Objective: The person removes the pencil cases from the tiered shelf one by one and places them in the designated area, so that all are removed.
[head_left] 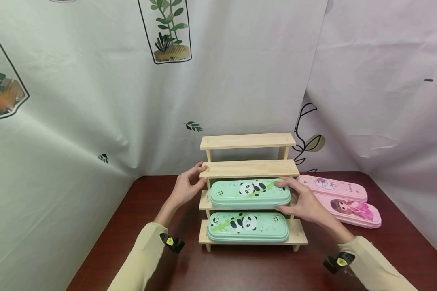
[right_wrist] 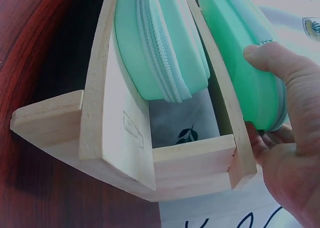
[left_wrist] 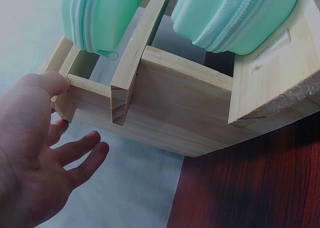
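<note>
A stepped wooden rack [head_left: 249, 168] stands on the table. My left hand [head_left: 185, 186] pinches the left end of its second board from the top, thumb and finger at the corner in the left wrist view. With my right hand [head_left: 303, 203] I grip the right end of a mint-green panda pencil case [head_left: 236, 195] on the step below that board. In the right wrist view my thumb [right_wrist: 272, 58] presses one face of this zipped case. A second mint-green panda pencil case [head_left: 247, 226] lies on the lowest step, touched by neither hand.
To the right of the rack, two pink pencil cases lie on the dark red table [head_left: 142, 202]: one with a rabbit [head_left: 335, 186], one with a girl figure [head_left: 353, 208]. A pale printed cloth [head_left: 247, 81] hangs behind and along the sides.
</note>
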A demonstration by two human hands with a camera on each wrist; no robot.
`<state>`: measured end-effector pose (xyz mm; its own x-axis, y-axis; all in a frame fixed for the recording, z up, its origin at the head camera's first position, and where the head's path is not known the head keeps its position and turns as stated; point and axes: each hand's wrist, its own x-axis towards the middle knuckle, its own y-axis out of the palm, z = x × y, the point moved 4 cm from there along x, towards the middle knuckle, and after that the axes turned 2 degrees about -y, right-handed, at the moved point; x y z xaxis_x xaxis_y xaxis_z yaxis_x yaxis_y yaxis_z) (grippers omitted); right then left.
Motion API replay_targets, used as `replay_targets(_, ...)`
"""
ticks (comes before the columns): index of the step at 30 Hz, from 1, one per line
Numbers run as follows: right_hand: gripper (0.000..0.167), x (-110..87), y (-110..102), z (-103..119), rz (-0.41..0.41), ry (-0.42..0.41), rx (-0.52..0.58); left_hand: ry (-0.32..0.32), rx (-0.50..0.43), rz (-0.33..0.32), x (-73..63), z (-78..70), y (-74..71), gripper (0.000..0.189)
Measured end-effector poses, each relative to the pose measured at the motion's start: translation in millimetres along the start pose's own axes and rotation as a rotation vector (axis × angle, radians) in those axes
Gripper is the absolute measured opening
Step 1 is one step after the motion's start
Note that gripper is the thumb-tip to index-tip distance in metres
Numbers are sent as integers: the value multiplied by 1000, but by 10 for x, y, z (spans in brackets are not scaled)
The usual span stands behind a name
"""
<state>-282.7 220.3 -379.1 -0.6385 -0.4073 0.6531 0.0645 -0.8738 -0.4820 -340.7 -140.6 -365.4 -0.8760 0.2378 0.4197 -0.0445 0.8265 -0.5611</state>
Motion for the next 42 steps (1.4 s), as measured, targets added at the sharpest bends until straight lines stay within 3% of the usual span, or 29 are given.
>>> replay_targets(42, 62, -257, -396, 76, -69, 70, -84, 28, -10, -11, -6, -7, -3, 42)
